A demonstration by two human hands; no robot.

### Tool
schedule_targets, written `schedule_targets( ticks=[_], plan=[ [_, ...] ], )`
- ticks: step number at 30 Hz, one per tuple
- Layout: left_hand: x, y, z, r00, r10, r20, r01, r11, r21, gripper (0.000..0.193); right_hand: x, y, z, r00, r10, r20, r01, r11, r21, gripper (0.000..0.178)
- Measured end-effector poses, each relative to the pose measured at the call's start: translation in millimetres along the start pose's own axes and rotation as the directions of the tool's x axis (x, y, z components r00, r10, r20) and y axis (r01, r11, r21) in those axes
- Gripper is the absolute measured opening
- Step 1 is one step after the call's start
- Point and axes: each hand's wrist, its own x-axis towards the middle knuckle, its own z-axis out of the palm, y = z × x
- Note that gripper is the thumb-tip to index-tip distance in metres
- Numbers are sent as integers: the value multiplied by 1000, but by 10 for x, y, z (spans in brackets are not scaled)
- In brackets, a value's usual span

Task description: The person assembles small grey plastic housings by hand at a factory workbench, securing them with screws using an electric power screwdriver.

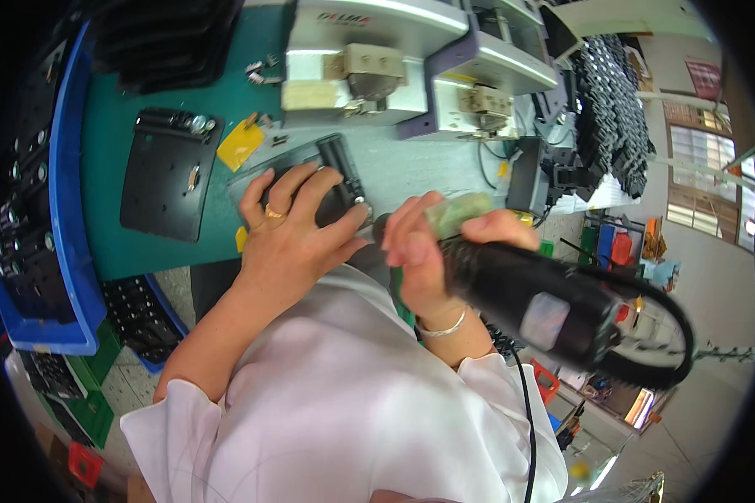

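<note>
My left hand (298,222), with a gold ring, bends over a flat black plate (340,155) on the bench. Its fingers hold the plate down, and they hide much of it. A small shiny metal part sits at the plate's edge beside my thumb. My right hand (424,260) is closed around a black electric screwdriver (537,293) with pale green wrapping near its front. The tool lies nearly level, its tip end close to the plate; motion blurs it. Left of my left hand lies a second black plate (168,184) with small metal fittings on it.
A grey machine (352,80) stands at the back of the bench. Yellow paper (242,144) and small metal pieces lie near the plates. At the left a blue bin (67,210) holds black parts. A cable loop (675,335) trails from the screwdriver.
</note>
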Motion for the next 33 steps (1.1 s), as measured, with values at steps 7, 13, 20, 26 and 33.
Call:
schedule_targets(
  ticks=[7,13,20,26,33],
  plan=[
    [-2,46,-21,999,38,9,-39,998,55,35,184,-118,-223,985,74,-155,-23,951,309,40],
    [16,59,-35,998,32,47,-34,998,58,36,751,-182,-681,848,-310,-430,348,937,10,38],
    [38,73,-41,997,16,76,-20,998,61,36,927,-2,-747,868,-242,-433,276,961,16,42],
    [29,71,-43,997,20,78,-25,998,64,37,916,44,-758,890,-180,-419,237,967,89,42],
    [63,77,-77,996,31,80,-34,999,31,38,1080,27,-776,906,-115,-407,137,990,26,38]
  ],
)
